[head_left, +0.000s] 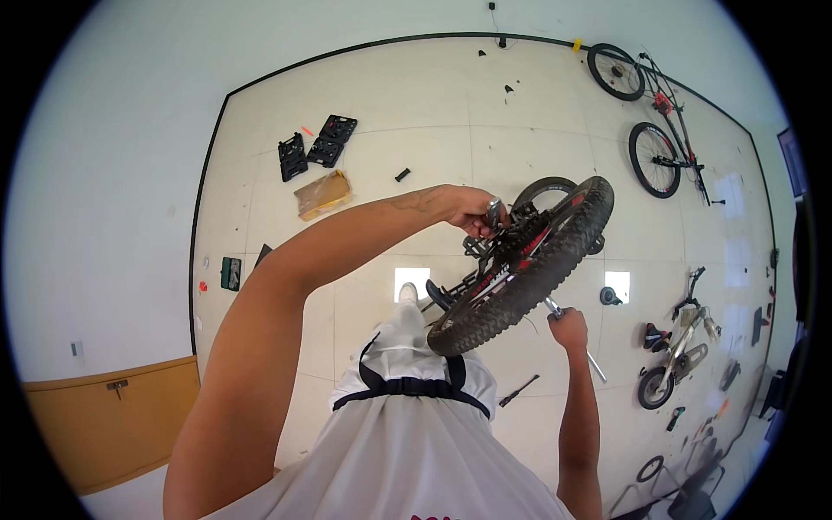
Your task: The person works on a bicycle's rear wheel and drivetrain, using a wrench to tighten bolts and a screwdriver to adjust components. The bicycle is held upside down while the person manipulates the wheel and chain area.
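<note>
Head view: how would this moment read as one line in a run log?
left hand: grips small metal part at bike frame | right hand: holds long metal tool beside knobby tyre | bike raised above tiled floor

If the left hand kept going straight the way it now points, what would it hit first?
Probably the bike's knobby tyre: the left hand points rightward, gripping a metal part beside the pedal, with the wheel just beyond. Depth is hard to judge here.

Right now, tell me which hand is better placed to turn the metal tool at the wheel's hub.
The right hand, probably: it already grips the long metal tool beside the knobby tyre. The left hand is busy up at the pedal and crank.
</note>
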